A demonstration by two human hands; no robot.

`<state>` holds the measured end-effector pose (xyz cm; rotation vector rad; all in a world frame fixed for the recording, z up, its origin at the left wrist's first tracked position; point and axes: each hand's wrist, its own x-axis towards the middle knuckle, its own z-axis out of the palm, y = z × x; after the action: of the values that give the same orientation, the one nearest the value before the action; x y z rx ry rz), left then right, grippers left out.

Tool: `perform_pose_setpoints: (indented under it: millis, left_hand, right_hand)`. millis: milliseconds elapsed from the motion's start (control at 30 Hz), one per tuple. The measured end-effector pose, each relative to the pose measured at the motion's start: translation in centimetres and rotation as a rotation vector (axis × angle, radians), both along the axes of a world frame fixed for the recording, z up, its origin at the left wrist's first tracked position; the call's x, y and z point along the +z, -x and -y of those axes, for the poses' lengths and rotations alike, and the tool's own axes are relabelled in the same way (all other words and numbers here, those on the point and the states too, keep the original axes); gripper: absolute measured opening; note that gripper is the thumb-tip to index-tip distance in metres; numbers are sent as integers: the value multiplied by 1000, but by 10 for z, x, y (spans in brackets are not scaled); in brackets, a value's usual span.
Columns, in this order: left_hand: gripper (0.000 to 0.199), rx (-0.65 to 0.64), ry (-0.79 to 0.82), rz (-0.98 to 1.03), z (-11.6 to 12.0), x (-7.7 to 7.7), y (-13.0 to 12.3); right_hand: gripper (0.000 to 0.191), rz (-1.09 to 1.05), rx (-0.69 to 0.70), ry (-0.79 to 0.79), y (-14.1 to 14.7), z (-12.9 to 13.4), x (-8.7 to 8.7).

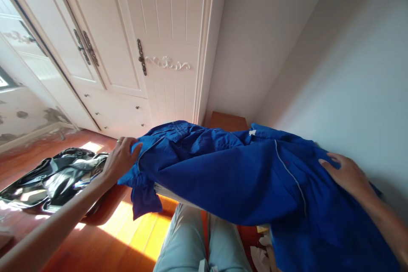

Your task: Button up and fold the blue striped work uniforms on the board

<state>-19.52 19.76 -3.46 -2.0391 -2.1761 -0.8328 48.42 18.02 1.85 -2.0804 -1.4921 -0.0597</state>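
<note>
A blue work jacket [223, 178] with thin pale piping and a small white label stretches across the view in front of me, creased and partly hanging down. At its left end, my left hand [123, 157] grips the cloth with thumb and fingers closed; a ring shows on one finger. My right hand [349, 176] pinches the right part of the jacket, the thumb on top and most fingers hidden by the cloth. The right side droops low, close to the bottom edge of the view. What supports the middle from below is mostly hidden.
Pale wardrobe doors [168, 17] with dark handles stand ahead, beside a plain wall [357, 76]. An open dark bag [60, 178] full of items sits at left on the reddish wooden floor [127, 238]. Light items [261, 259] lie under the jacket, near my legs [188, 242].
</note>
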Motion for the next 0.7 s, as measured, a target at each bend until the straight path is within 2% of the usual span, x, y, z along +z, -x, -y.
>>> perform_pose_setpoints:
  millis: [67,133,200,233,267,333,400,433,500,533,600,633,700]
  left_hand:
    - [29,-199,17,-29,25,-9,-12]
    - [31,-506,126,-109,43,-23,-23]
    - [30,-758,220,-206,54,-40,-35]
    - [27,-818,229,-248,56,-49,-40]
    - [27,-833,215,-281,56,-57,-46]
    - [50,-773,162,-332,52,-72,-57]
    - [67,-697,133,-383,44,-83,-64]
    - [67,-676,129,-407,39,-87,-66]
    - [60,-693,121,-435,30,-89,-68]
    - [53,-727,108,-434,26,-88,-68]
    - [34,-829,92,-391,18,-81,-65]
    - [25,-882,98,-349,15,-74,-63]
    - [25,-953,157,-225,11,-55,-59]
  right_hand:
    - [30,122,120,-143,24,32,-8]
    - [31,193,337,-256,49,60,-19]
    - [33,235,607,-149,72,80,-37]
    - [35,264,713,-44,81,85,-49]
    - [40,301,798,73,87,88,-60]
    - [56,385,890,232,95,87,-82]
    - [68,459,929,255,95,83,-98]
    - [66,484,938,227,94,80,-103]
    - [45,504,964,150,93,77,-108]
    - [35,493,978,118,92,76,-108]
    - [28,408,986,81,94,78,-103]
    - [27,329,964,86,96,79,-98]
    - [22,103,836,120,98,82,-81]
